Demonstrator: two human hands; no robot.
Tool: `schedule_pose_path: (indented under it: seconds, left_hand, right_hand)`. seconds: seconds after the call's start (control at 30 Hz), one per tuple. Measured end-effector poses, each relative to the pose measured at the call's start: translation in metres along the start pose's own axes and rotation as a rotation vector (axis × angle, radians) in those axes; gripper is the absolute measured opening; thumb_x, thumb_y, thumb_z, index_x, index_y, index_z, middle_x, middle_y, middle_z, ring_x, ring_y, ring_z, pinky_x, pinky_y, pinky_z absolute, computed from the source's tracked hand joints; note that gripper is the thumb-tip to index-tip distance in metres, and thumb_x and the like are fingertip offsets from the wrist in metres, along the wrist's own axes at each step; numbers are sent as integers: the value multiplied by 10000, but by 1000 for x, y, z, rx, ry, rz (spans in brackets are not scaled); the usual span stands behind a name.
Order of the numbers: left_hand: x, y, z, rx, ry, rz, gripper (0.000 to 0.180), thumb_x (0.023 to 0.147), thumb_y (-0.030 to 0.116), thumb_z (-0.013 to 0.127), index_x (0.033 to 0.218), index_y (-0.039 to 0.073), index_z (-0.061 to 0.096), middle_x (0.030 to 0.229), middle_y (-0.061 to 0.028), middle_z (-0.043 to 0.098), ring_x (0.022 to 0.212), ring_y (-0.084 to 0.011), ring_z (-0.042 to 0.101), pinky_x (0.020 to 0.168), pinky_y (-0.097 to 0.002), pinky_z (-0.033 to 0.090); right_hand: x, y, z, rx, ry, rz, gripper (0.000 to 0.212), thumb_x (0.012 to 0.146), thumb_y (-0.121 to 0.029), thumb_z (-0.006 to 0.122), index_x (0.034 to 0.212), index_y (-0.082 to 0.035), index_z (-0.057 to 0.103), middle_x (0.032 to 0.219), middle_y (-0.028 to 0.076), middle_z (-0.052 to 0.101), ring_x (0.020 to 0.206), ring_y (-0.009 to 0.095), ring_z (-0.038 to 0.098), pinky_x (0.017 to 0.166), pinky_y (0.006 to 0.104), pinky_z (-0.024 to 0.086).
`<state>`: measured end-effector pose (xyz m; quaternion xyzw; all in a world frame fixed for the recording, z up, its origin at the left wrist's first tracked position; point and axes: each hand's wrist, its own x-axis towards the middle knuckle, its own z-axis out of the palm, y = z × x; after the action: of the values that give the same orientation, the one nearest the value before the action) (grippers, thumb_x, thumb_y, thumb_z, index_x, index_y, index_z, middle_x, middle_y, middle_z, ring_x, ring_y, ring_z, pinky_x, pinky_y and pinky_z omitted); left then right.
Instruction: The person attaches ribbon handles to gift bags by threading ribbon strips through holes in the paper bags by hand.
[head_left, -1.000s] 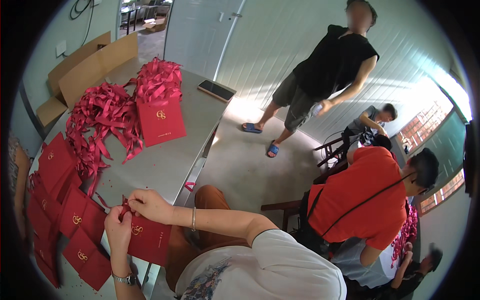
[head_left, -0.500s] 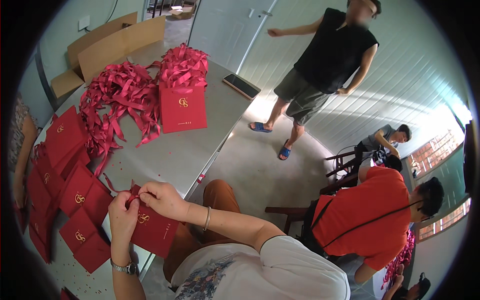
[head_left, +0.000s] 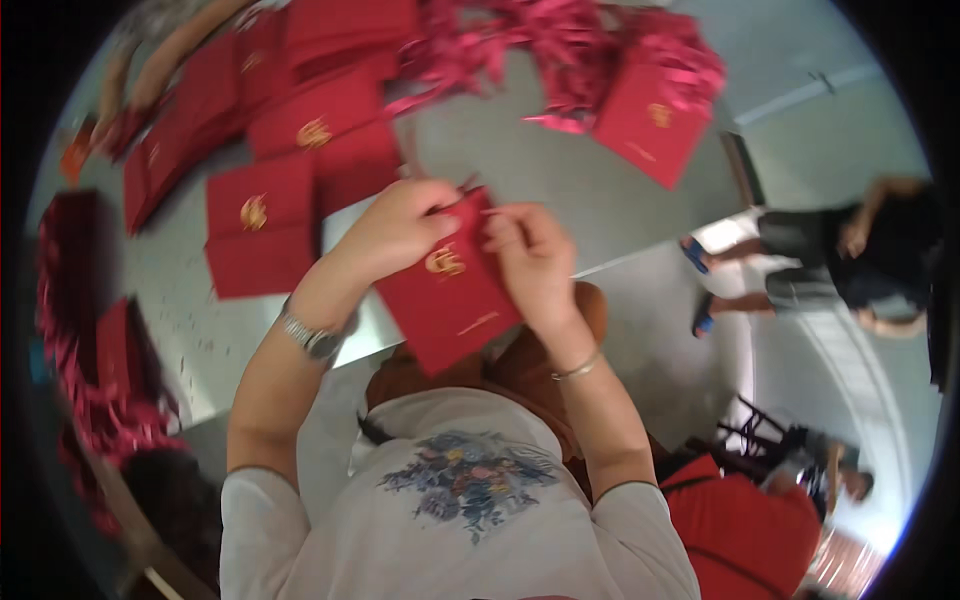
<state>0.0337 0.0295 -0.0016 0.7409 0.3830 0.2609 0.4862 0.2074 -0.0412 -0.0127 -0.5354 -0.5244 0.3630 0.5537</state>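
A red paper gift bag (head_left: 455, 300) with a gold emblem hangs tilted over the table's near edge, just in front of my body. My left hand (head_left: 400, 228) is closed on its upper left part, thumb across the front. Curled at the bag's upper right edge, my right hand (head_left: 532, 255) has its thumb and fingertips pinched together; what they hold is too blurred to make out. A bit of dark red ribbon shows at the bag's top between the hands.
Several red bags (head_left: 262, 225) lie on the grey table (head_left: 480, 110) to the left. Heaps of pink-red ribbon (head_left: 570, 60) and another red bag (head_left: 650, 125) are at the far side. A co-worker's arm (head_left: 180, 50) reaches in far left; people stand and sit at right.
My view has swung round, so the scene sits turned. My hands, together at the bag's top before, are now apart, the right one at the bag's right edge.
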Motion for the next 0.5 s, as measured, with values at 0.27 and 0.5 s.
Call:
schedule_pose_path:
  seconds: [0.27, 0.5]
  left_hand:
    - [-19, 11, -13, -108, 26, -244, 210, 833, 78, 586, 995, -29, 667, 808, -149, 668, 738, -204, 634, 685, -329, 482]
    - [-17, 9, -11, -131, 22, -224, 211, 821, 60, 579, 984, -35, 674, 794, -137, 667, 718, -183, 624, 668, -318, 483]
  right_hand:
    - [-9, -6, 20, -491, -6, -354, 69, 806, -12, 678, 855, -39, 638, 758, 99, 639, 644, 246, 612, 589, 321, 508]
    - [-8, -6, 21, -533, 7, -372, 66, 802, -33, 693, 840, -39, 640, 760, 93, 645, 653, 247, 622, 581, 330, 509]
